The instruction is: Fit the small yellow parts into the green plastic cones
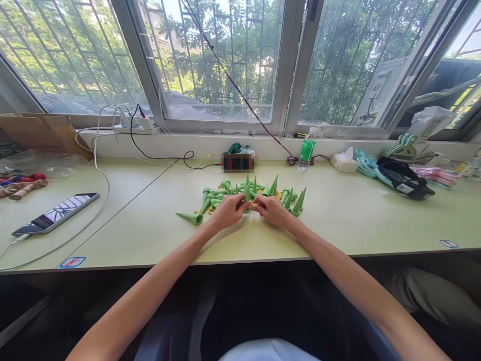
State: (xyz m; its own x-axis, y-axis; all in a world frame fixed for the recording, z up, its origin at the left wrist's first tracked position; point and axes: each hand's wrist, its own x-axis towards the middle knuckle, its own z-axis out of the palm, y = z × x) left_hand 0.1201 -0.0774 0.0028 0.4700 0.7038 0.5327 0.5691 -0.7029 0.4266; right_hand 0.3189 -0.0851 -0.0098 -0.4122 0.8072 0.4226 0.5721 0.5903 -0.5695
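My left hand (230,210) is closed around a green plastic spike (247,193), which stands point up at the near side of a pile. Beside it, the fingertips of my right hand (273,210) are pinched together close to the spike's base; they seem to hold something small and yellowish, too small to name. The pile of green cone-shaped spikes (298,203) spreads behind both hands, some upright and some lying down. Small yellow pieces (278,195) are scattered among them. One hollow spike (190,217) lies on its side to the left, its wide end toward my left hand.
On the pale table (338,220) a phone (56,214) lies at left with a white cable. Along the back are a blurred-out device (237,163), a water bottle (307,149) and a tissue pack (344,160). A black strapped item (406,178) lies at right.
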